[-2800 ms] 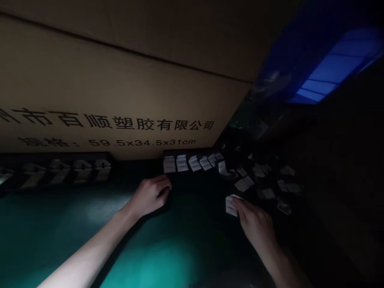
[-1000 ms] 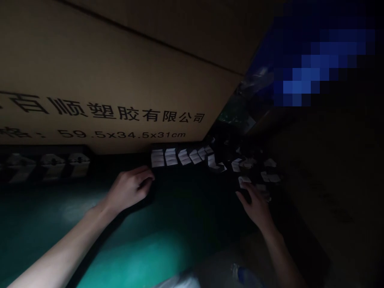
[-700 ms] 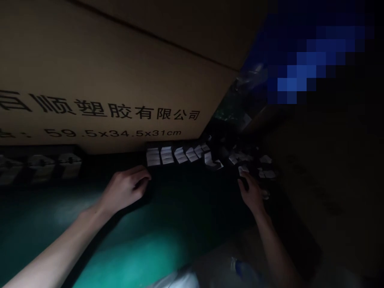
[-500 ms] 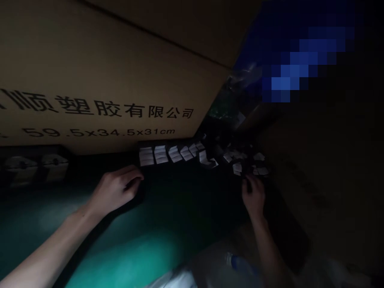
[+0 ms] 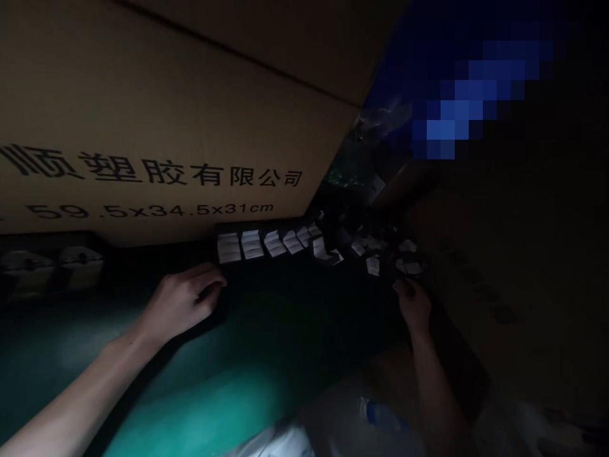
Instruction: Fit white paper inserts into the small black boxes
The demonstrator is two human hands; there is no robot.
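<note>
Just beside loose papers [image 5: 409,267], the right hand [image 5: 413,304].
Its grip is too dark to tell; the left hand [image 5: 193,295] curls near folded papers [image 5: 274,244], thumb narrowly apart.

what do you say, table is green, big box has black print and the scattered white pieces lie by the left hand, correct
One slip: the scattered white pieces lie by the right hand, not the left hand, as the head view shows. The table is green and the big box has black print.
</note>
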